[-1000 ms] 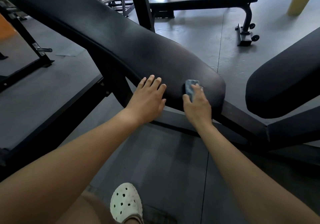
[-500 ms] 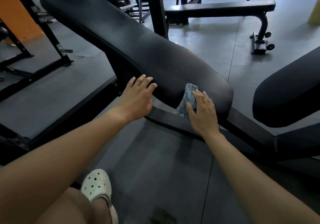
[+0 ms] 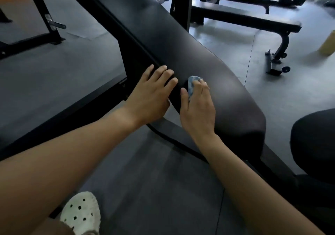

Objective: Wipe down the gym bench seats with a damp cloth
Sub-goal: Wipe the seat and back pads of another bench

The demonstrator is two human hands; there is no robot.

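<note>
Our left hand (image 3: 150, 97) lies flat with fingers slightly spread on the near edge of the bench pad (image 3: 226, 93), while our right hand (image 3: 197, 107), just beside it, presses the bunched blue cloth (image 3: 193, 84) under curled fingers, so it could slip free or miss strips.

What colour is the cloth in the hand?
Blue, the cloth under the right hand; head view.

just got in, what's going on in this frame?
A person is wiping the black padded bench with a blue cloth. The right hand holds the bunched cloth against the pad close to its near edge. The left hand rests on that edge beside it, fingers straight. A flat bench stands behind.
</note>
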